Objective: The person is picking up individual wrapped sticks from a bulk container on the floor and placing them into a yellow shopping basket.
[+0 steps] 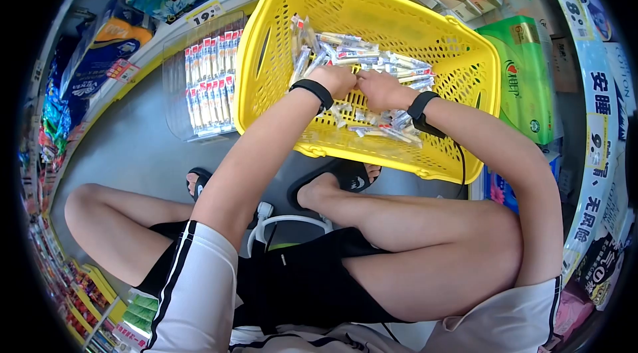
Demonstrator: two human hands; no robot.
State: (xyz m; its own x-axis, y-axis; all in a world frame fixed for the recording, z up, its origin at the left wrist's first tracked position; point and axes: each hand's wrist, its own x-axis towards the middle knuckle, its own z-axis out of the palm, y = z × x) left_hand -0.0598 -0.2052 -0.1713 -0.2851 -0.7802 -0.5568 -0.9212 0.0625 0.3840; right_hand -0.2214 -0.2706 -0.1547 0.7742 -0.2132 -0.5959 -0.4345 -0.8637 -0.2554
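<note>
Both of my hands meet over the middle of a yellow plastic basket (488, 54), their fingertips nearly together. My left hand (335, 81) is closed with curled fingers, and my right hand (384, 90) is closed in a pinch beside it. What they grip is hidden by the fingers, so I cannot tell what it is. Beneath and around them lie many loose wrapped sticks (409, 64), pale with red and blue print, heaped in the basket. Left of the basket stands a clear plastic tray (174, 90) with similar wrapped sticks (211, 104) lined up in two rows.
Shelves with price tags (204, 14) curve around the basket. A green tissue pack (524, 81) stands at its right, a blue pack (93, 61) at far left. Below are my knees, sandals (349, 177) and a white curved frame (286, 221) on the grey floor (126, 154).
</note>
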